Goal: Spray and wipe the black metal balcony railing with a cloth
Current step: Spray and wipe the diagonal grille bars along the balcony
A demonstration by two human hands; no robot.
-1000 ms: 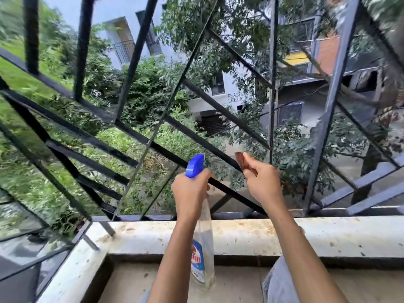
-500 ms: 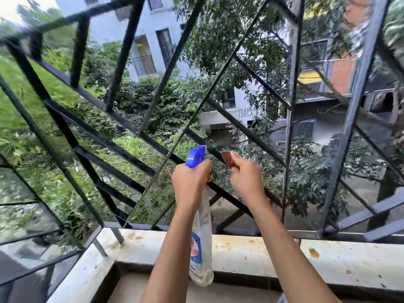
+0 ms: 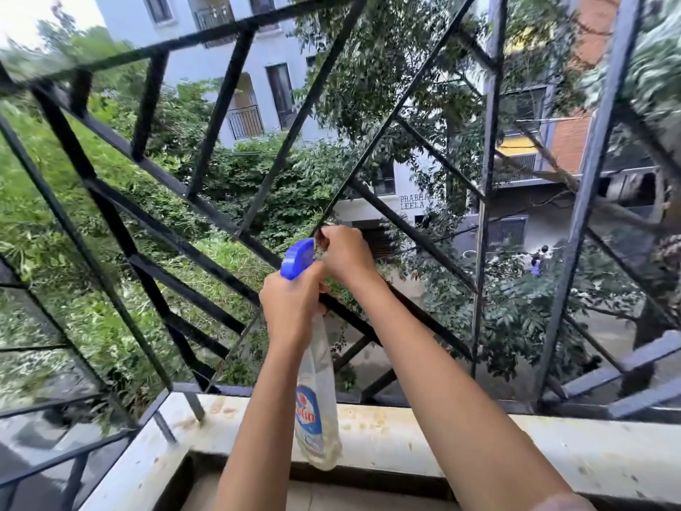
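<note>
The black metal railing (image 3: pixel 206 212) fills the view, a lattice of slanted and upright bars above a pale stone ledge. My left hand (image 3: pixel 293 307) grips the neck of a clear spray bottle (image 3: pixel 317 411) with a blue trigger head (image 3: pixel 297 259) and a blue-red label; the bottle hangs down in front of the ledge. My right hand (image 3: pixel 344 252) is just above and right of the blue head, pinching a small brown cloth (image 3: pixel 322 240) against a thin slanted bar. Most of the cloth is hidden by the fingers.
The stained ledge (image 3: pixel 552 451) runs across the bottom, with a corner at the lower left where the railing turns. Beyond the bars are trees, green growth, white buildings and a street far below.
My right hand has moved up and left with the cloth, onto the thin slanted bar beside the spray head. My left hand with the bottle has risen a little. The view tilted upward.
</note>
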